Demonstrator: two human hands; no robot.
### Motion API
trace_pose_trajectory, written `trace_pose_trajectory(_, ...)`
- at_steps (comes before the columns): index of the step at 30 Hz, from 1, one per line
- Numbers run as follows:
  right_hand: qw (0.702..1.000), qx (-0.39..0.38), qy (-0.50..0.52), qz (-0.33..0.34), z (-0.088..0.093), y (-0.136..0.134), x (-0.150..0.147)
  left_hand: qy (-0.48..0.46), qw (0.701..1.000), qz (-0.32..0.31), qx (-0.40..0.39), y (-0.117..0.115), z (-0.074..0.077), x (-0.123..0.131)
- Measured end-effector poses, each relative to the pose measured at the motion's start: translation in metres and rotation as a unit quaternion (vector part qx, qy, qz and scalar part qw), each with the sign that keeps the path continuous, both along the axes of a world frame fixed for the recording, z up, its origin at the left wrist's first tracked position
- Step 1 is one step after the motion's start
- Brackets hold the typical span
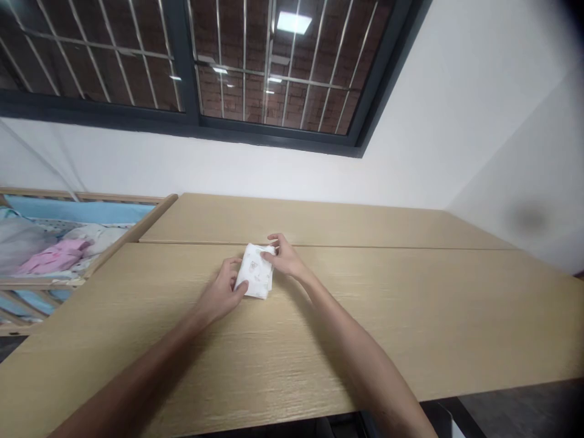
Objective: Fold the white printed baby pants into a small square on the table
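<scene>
A small folded white cloth (256,272) with a faint print lies on the light wooden table (410,316), near the middle. My left hand (222,294) grips its left edge with curled fingers. My right hand (284,257) pinches the cloth's upper right corner. Both forearms reach in from the bottom of the view.
A wooden cot (132,228) stands at the left, touching the table, with blue bedding, a grey cloth and pink clothing (55,255) inside. A white wall and a barred dark window (219,67) lie behind. The table's front edge runs along the bottom right.
</scene>
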State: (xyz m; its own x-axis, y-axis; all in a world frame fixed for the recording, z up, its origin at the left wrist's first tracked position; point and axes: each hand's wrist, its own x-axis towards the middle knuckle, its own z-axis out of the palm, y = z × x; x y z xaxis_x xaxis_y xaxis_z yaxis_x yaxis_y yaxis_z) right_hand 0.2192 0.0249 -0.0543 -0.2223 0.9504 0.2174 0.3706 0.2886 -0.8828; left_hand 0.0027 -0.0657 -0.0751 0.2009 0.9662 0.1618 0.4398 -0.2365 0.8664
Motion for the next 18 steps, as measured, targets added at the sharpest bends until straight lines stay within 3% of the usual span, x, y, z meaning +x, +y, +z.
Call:
trace_pose_trajectory(5,0.999,-0.045,-0.001,-0.011,-0.027,0.014,-0.004,0.228,0.972,0.053,0.019,0.001,-0.015,0.001)
trace_pose_trajectory(8,0.998,-0.047,0.005,-0.034,-0.046,0.022,-0.004,0.261,0.963,0.063,0.028,0.002,-0.018,0.002)
trace_pose_trajectory(11,0.998,-0.015,-0.021,-0.065,-0.054,0.027,-0.005,0.285,0.955,0.067,0.046,0.0,-0.016,0.004)
trace_pose_trajectory(15,0.992,0.084,-0.078,-0.057,-0.036,0.016,-0.011,0.312,0.94,0.077,0.115,-0.012,-0.008,0.01)
trace_pose_trajectory(18,0.977,0.159,-0.134,0.05,-0.008,-0.009,-0.018,0.309,0.925,0.043,0.219,-0.029,-0.008,0.022)
